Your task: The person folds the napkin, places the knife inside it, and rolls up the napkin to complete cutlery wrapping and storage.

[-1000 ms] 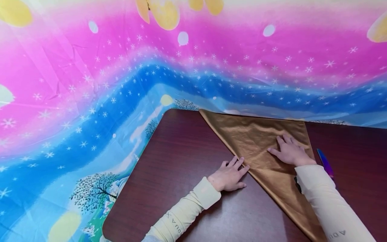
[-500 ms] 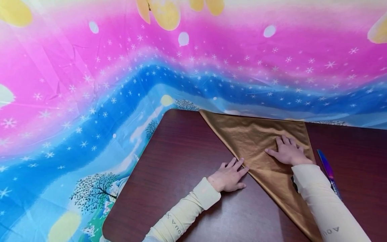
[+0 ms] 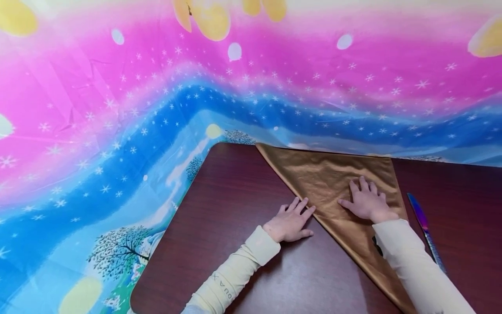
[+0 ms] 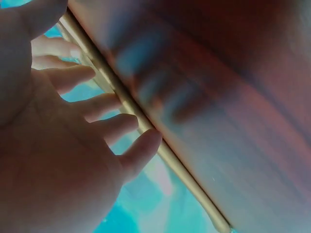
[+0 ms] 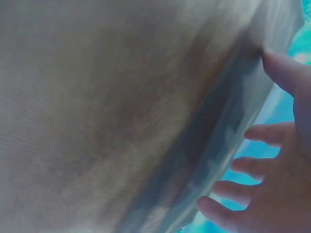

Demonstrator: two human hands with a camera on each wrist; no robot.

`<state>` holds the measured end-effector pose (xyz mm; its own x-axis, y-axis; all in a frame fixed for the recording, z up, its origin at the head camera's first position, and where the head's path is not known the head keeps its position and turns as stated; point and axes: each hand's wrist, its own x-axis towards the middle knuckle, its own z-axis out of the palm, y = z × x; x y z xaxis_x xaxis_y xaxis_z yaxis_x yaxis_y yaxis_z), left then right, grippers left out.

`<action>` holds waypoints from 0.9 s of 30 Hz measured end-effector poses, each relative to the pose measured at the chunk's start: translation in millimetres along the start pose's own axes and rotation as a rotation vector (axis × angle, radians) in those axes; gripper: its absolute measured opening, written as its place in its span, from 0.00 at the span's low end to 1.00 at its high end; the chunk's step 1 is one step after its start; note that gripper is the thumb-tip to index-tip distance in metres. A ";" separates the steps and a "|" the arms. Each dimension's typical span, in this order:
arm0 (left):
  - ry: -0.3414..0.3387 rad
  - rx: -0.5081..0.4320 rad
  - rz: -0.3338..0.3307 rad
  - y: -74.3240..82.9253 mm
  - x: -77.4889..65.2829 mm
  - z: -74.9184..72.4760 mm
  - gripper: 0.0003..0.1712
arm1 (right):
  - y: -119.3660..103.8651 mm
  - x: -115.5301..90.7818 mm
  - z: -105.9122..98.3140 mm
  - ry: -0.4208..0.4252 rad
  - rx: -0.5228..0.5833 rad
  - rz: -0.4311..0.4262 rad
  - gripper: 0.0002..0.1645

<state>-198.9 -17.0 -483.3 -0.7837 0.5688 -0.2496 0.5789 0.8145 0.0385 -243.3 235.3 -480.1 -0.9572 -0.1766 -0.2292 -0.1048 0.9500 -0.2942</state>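
Observation:
A shiny golden-brown cloth [image 3: 313, 170], folded to a triangle, lies on the dark red-brown table [image 3: 219, 209]. My left hand [image 3: 288, 224] rests at its slanted folded edge, fingertips on the fold and fingers spread. In the left wrist view, that hand's fingers [image 4: 141, 150] are spread along the fold. On the cloth's right part lies my right hand [image 3: 366, 203], palm down with the fingers spread. The right wrist view shows the right thumb [image 5: 282, 70] touching the wrinkled cloth [image 5: 136, 97]. Part of the cloth's lower right is hidden under the right sleeve.
A knife with a blue-purple blade [image 3: 417, 211] lies on the table right of the cloth, its lower end near the right sleeve [image 3: 412, 257]. A pink and blue snowflake-patterned backdrop [image 3: 157, 96] hangs behind the table and along its left side.
My right hand has slid slightly left across the cloth, and more of the knife shows beside the sleeve. The left hand stays at the fold. The whole view has shifted a little.

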 end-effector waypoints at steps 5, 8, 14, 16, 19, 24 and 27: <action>0.014 -0.018 -0.025 -16.8 4.5 -0.4 0.41 | -12.9 -12.3 -1.7 -0.056 -0.022 -0.028 0.56; 0.016 -0.024 -0.039 -25.8 6.4 -1.3 0.40 | -20.8 -20.6 -3.3 -0.091 -0.020 -0.041 0.57; 0.023 -0.038 -0.063 -42.7 9.2 -4.8 0.39 | -30.4 -36.7 -6.8 -0.143 -0.013 -0.034 0.61; 0.027 -0.038 -0.071 -47.8 10.1 -5.6 0.39 | -31.7 -42.8 -7.9 -0.153 -0.026 -0.039 0.62; 0.024 -0.043 -0.079 -53.8 10.8 -7.2 0.38 | -32.5 -51.1 -8.7 -0.161 -0.042 -0.057 0.62; 0.012 -0.046 -0.093 -61.4 11.5 -9.0 0.37 | -33.1 -63.2 -8.1 -0.175 -0.037 -0.042 0.65; 0.012 -0.043 -0.102 -65.1 12.7 -9.3 0.37 | -32.9 -70.0 -6.3 -0.168 -0.034 -0.025 0.67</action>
<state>-248.6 -61.7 -480.0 -0.8406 0.4841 -0.2428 0.4864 0.8720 0.0547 -174.6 218.0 -448.5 -0.8960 -0.2379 -0.3750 -0.1397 0.9526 -0.2704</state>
